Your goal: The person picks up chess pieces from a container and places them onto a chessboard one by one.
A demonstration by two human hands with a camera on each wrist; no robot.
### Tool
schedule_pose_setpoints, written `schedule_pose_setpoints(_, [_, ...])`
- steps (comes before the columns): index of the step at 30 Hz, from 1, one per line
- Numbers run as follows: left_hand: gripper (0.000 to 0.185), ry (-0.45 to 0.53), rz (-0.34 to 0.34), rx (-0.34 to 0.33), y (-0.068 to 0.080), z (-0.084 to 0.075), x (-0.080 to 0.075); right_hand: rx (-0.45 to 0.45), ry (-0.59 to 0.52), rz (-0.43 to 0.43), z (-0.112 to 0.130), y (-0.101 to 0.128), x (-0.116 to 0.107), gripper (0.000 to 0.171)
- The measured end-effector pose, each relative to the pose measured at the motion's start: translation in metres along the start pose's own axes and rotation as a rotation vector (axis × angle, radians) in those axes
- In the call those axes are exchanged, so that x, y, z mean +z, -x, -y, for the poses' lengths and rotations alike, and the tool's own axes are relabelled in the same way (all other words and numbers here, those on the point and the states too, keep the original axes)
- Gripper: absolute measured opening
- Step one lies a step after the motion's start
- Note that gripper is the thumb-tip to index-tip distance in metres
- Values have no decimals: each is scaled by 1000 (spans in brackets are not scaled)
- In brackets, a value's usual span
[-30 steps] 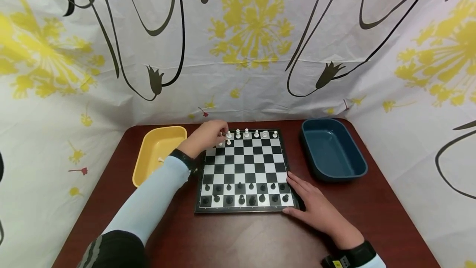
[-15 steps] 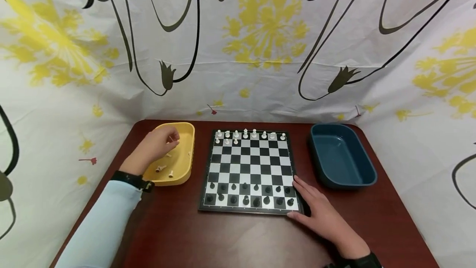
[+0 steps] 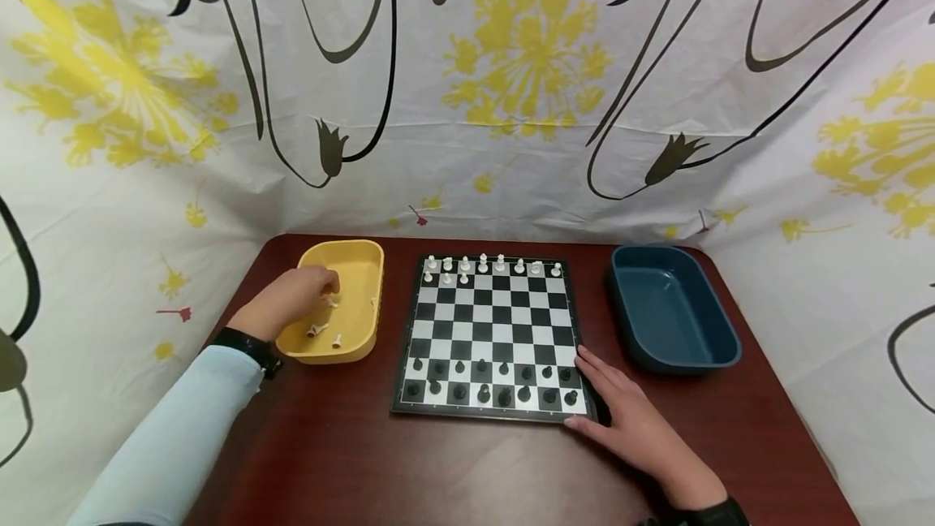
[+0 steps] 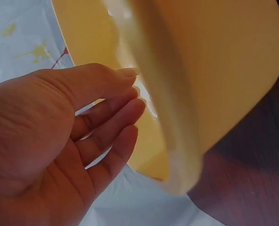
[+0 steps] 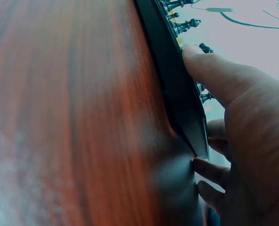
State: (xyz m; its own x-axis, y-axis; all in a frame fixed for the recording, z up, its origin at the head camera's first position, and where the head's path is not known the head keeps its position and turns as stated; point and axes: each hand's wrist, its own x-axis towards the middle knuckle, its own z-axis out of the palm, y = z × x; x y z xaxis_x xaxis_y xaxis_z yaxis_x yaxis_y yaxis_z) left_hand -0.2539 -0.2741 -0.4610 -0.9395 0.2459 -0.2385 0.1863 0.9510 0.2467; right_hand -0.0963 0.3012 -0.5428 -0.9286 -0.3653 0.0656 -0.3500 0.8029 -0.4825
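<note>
My left hand [image 3: 292, 296] reaches into a yellow tray [image 3: 359, 286], over several white chess pieces [image 3: 316, 330] lying loose there. In the left wrist view its fingers [image 4: 118, 148] are loosely bent, the thumb close to them, and no piece shows between them; the tray's rim stands right beyond the fingertips. My right hand [image 3: 631, 420] rests along the right edge of a chessboard [image 3: 482, 323], thumb at the near corner, fingers along the side. Black chess pieces [image 3: 484, 394] fill the board's two near rows. White chess pieces [image 3: 483, 265] line the far row, with three pawns [image 3: 446, 278] before them at the left.
A dark blue tray [image 3: 668, 307] stands to the right of the board. All of this is on a reddish-brown table [image 3: 438, 469]. Behind and beside it hangs a white cloth [image 3: 409, 185] printed with yellow and dark flowers.
My left hand has gone from the board's far left corner back to the yellow tray and lowered into it. A third white pawn now shows on the board. My right hand stays at the board's edge.
</note>
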Motion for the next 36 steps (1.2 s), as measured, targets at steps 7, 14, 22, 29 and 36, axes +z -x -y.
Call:
schedule_pose_setpoints(7, [10, -33, 90, 23, 6, -3, 5, 6, 2, 8, -1, -1, 0, 99])
schedule_pose_setpoints(14, [16, -84, 134, 51, 10, -5, 17, -1, 6, 0, -3, -1, -1, 99])
schedule_pose_setpoints(22, [24, -123, 116, 80, 12, -7, 21, -1, 4, 11, -3, -1, 1, 98])
schedule_pose_setpoints(29, [13, -64, 144, 40, 12, -5, 21, 7, 2, 22, -1, -2, 0, 98])
schedule_pose_setpoints(36, [8, 47, 142, 50, 10, -4, 15, 21, -2, 29, 0, -1, -1, 99])
